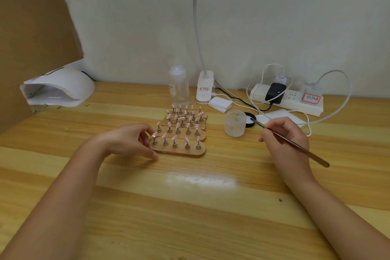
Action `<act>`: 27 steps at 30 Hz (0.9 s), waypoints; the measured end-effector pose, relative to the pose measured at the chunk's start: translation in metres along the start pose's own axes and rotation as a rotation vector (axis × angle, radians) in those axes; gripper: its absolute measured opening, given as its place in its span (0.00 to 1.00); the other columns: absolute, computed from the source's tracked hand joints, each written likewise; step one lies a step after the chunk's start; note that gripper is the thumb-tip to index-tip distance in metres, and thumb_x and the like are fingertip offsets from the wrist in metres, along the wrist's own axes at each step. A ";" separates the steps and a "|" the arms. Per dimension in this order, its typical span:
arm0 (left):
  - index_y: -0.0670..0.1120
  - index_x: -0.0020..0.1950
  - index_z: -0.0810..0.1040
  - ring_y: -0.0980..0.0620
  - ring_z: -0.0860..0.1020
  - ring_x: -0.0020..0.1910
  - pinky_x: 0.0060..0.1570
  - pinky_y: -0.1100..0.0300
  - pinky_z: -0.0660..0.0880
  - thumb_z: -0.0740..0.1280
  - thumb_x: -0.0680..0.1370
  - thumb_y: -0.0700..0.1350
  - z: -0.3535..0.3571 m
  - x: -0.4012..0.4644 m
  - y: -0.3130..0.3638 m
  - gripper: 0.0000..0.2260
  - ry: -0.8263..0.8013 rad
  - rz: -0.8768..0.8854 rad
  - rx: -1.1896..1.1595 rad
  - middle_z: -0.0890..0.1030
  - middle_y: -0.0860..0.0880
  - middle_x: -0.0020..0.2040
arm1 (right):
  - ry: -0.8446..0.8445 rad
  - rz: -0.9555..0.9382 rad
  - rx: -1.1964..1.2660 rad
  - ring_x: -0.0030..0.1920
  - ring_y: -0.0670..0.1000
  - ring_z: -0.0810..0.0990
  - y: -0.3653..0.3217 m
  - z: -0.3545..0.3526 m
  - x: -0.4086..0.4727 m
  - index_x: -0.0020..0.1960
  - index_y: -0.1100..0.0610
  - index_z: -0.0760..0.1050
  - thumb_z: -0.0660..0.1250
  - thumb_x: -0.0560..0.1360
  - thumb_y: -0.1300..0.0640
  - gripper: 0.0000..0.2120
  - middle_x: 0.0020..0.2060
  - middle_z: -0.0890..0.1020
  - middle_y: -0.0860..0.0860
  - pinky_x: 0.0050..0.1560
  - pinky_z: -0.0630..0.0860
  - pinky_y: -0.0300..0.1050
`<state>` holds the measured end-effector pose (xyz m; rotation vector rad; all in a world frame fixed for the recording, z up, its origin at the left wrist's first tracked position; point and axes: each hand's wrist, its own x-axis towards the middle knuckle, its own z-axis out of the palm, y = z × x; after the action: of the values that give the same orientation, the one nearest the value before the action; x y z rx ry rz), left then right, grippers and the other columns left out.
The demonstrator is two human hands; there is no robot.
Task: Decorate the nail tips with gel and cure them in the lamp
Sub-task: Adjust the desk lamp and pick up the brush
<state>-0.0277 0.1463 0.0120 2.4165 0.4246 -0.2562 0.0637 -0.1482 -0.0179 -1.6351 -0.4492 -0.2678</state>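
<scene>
Several wooden holder strips stand in rows mid-table, each carrying pink nail tips on small metal stands. My left hand curls round the left end of the nearest strip, fingers and thumb on its edge. My right hand holds a thin brown nail brush, its tip pointing toward a small black gel pot. A frosted jar stands just left of the pot. The white curing lamp sits at the back left, its opening facing the front left.
A clear bottle and a white desk-lamp base stand behind the strips. A power strip with chargers and white cables lies at the back right. A cardboard sheet leans at the left.
</scene>
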 end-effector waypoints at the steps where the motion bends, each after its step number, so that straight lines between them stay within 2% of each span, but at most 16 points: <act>1: 0.53 0.51 0.72 0.57 0.73 0.37 0.42 0.62 0.68 0.76 0.66 0.46 0.001 0.001 -0.001 0.18 0.014 0.009 -0.004 0.75 0.52 0.41 | 0.005 0.009 0.007 0.30 0.39 0.76 0.000 0.000 0.001 0.39 0.53 0.74 0.64 0.73 0.68 0.11 0.30 0.79 0.47 0.33 0.71 0.28; 5: 0.50 0.46 0.73 0.57 0.72 0.35 0.41 0.61 0.68 0.77 0.66 0.43 0.003 0.003 -0.001 0.15 0.020 0.054 0.007 0.75 0.53 0.37 | 0.035 0.014 0.015 0.27 0.41 0.74 0.002 0.001 0.001 0.45 0.48 0.75 0.60 0.78 0.61 0.10 0.30 0.82 0.44 0.32 0.73 0.31; 9: 0.48 0.44 0.74 0.57 0.72 0.34 0.39 0.63 0.68 0.77 0.65 0.46 0.006 0.001 0.008 0.15 -0.052 0.081 0.072 0.75 0.54 0.35 | 0.045 0.049 0.024 0.24 0.43 0.74 0.002 0.000 0.001 0.48 0.45 0.74 0.54 0.81 0.56 0.11 0.32 0.83 0.45 0.29 0.73 0.32; 17: 0.53 0.42 0.73 0.60 0.71 0.34 0.33 0.66 0.67 0.75 0.64 0.57 0.045 -0.011 0.067 0.15 -0.191 0.195 0.335 0.74 0.58 0.36 | 0.094 -0.008 0.022 0.22 0.44 0.73 0.004 -0.002 0.001 0.50 0.46 0.73 0.51 0.82 0.57 0.13 0.32 0.82 0.48 0.27 0.71 0.33; 20: 0.56 0.43 0.74 0.62 0.71 0.33 0.34 0.65 0.69 0.74 0.65 0.58 0.066 -0.023 0.090 0.14 -0.308 0.316 0.249 0.73 0.59 0.35 | 0.112 -0.004 0.042 0.22 0.44 0.73 0.003 -0.005 0.004 0.49 0.46 0.73 0.51 0.82 0.57 0.13 0.31 0.82 0.47 0.27 0.71 0.34; 25: 0.55 0.55 0.76 0.62 0.72 0.35 0.40 0.63 0.72 0.69 0.73 0.52 0.109 -0.039 0.121 0.12 -0.513 0.595 0.097 0.75 0.58 0.38 | 0.198 -0.005 0.100 0.23 0.43 0.72 -0.006 -0.030 0.019 0.48 0.48 0.74 0.52 0.82 0.57 0.13 0.31 0.82 0.45 0.27 0.71 0.34; 27: 0.55 0.49 0.76 0.63 0.71 0.34 0.36 0.69 0.68 0.69 0.74 0.47 0.109 -0.037 0.124 0.06 -0.460 0.676 -0.013 0.74 0.59 0.36 | 0.229 0.013 0.131 0.23 0.44 0.71 -0.008 -0.044 0.026 0.47 0.50 0.75 0.52 0.82 0.57 0.13 0.30 0.82 0.47 0.27 0.70 0.34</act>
<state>-0.0246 -0.0232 0.0120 2.2433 -0.5837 -0.4771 0.0875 -0.1881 0.0062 -1.4588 -0.2763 -0.4026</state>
